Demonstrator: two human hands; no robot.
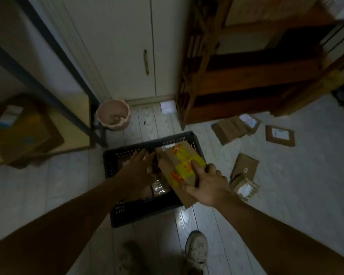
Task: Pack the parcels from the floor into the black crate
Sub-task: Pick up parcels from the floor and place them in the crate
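Note:
A black perforated crate [115,155] stands on the floor in the middle. My right hand [207,185] grips a brown cardboard parcel with yellow and orange tape [179,161], tilted over the crate's right side. My left hand [139,165] reaches into the crate with fingers straight, just left of that parcel. Other parcels lie inside the crate, partly hidden under my hands. On the floor to the right lie several brown parcels: one [244,165] close to the crate, a plastic-wrapped one [244,188] in front of it, and two [229,129] [280,135] farther back.
A pink bucket [113,116] stands behind the crate on the left. A wooden shelf unit [246,76] rises at the right back, a metal rack with a large box [22,128] at the left. White cupboard doors [127,46] close off the back. My shoe [197,249] is below.

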